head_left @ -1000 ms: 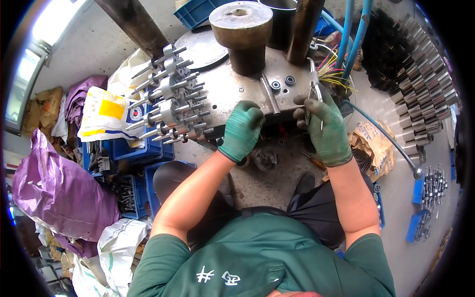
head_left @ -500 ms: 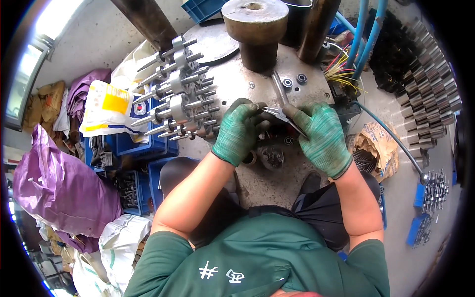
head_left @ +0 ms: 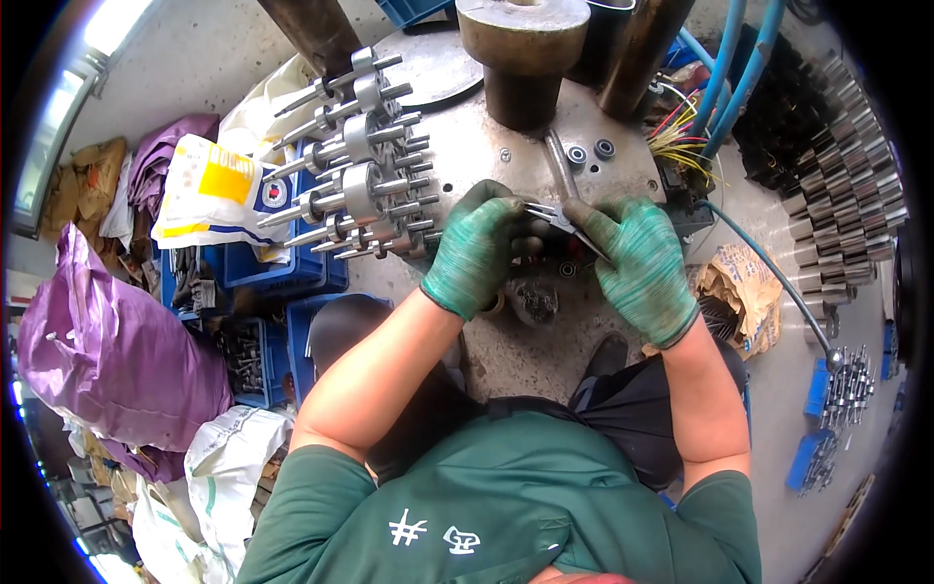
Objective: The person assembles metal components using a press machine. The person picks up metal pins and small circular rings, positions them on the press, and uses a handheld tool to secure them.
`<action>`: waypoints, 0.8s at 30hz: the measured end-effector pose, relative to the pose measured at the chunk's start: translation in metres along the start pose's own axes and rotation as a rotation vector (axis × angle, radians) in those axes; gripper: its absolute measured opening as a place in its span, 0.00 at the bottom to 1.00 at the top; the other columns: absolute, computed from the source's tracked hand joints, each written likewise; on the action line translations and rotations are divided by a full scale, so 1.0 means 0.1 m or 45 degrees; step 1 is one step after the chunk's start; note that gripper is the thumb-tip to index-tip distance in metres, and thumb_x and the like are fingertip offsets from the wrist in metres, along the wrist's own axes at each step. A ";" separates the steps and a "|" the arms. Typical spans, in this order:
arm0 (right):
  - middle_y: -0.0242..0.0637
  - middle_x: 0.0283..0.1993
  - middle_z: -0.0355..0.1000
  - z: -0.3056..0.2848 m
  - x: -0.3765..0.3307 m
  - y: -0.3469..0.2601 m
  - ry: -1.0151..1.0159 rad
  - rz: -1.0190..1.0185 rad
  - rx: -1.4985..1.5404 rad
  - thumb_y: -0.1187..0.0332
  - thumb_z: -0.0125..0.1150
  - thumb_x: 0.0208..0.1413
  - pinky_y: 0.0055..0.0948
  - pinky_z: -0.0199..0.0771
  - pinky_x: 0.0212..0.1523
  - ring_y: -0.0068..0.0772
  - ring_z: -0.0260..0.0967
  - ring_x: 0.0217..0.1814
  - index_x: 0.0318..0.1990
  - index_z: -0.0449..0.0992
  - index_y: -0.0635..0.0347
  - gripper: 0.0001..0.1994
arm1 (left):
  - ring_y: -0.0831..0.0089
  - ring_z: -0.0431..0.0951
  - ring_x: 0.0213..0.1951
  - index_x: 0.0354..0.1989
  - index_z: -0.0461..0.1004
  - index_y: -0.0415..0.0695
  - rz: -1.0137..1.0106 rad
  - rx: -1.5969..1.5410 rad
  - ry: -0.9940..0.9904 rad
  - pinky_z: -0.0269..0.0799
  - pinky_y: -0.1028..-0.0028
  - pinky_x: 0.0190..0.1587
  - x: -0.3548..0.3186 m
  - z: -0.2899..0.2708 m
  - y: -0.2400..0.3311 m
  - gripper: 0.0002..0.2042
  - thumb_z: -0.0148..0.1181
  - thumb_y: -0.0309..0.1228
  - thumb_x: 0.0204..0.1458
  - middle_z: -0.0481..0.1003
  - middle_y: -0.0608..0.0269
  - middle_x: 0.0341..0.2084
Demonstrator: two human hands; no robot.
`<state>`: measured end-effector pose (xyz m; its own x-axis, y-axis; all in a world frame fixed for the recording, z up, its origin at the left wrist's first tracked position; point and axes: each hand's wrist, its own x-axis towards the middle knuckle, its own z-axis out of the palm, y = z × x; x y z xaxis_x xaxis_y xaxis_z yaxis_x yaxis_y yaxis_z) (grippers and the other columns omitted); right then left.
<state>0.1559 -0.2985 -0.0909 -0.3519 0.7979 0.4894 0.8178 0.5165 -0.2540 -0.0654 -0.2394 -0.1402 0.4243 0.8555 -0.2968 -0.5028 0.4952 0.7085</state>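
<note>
My right hand [head_left: 642, 273], in a green glove, is closed around a pair of pliers [head_left: 556, 218] over the near edge of the steel worktable [head_left: 501, 170]. The jaws point left, toward my left hand [head_left: 475, 255], also green-gloved. Its fingers are pinched together close to the plier tips; whatever sits between them is too small to make out. Just beyond the pliers a metal bar [head_left: 561, 164] lies on the table. Two small ring bearings, one left [head_left: 577, 155] and one right [head_left: 604, 148], rest beside it.
Shafts with thick grey cylinders [head_left: 364, 191] are stacked at the table's left. A heavy round press ram [head_left: 523, 44] stands at the back. Loose wires [head_left: 671, 146] and blue hoses [head_left: 736, 78] run on the right. Blue bins [head_left: 282, 268] and a purple sack [head_left: 117, 341] stand left.
The view has shifted slightly, so the table and press sit a little further right and higher. Both hands keep nearly the same pose, with the pliers still in the right hand.
</note>
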 end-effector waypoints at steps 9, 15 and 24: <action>0.45 0.60 0.76 0.16 0.05 -0.34 -0.312 0.650 1.212 0.79 0.57 0.55 0.28 0.73 0.62 0.28 0.74 0.59 0.70 0.67 0.70 0.31 | 0.61 0.80 0.51 0.54 0.75 0.41 -0.028 0.525 -0.104 0.75 0.66 0.59 -0.01 -0.03 -0.91 0.14 0.53 0.34 0.65 0.80 0.52 0.48; 0.52 0.67 0.72 0.76 0.02 -0.60 -0.489 0.735 1.356 0.78 0.60 0.55 0.30 0.70 0.67 0.35 0.72 0.66 0.72 0.64 0.70 0.34 | 0.67 0.75 0.60 0.63 0.71 0.46 0.549 2.592 -0.981 0.69 0.69 0.64 0.00 -0.36 -1.61 0.18 0.49 0.36 0.67 0.76 0.59 0.57; 0.52 0.68 0.72 0.89 0.12 -0.64 -0.593 0.713 1.315 0.75 0.61 0.54 0.33 0.69 0.69 0.38 0.71 0.68 0.72 0.64 0.68 0.35 | 0.71 0.69 0.67 0.70 0.68 0.50 0.375 2.687 -1.250 0.63 0.70 0.67 0.06 -0.65 -1.77 0.23 0.49 0.38 0.67 0.72 0.64 0.66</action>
<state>0.0587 -0.2946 -0.1430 -0.3716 0.9103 -0.1821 0.2447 -0.0932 -0.9651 -0.0229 -0.3115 -0.3089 0.9328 0.2314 -0.2762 0.3096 -0.9070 0.2857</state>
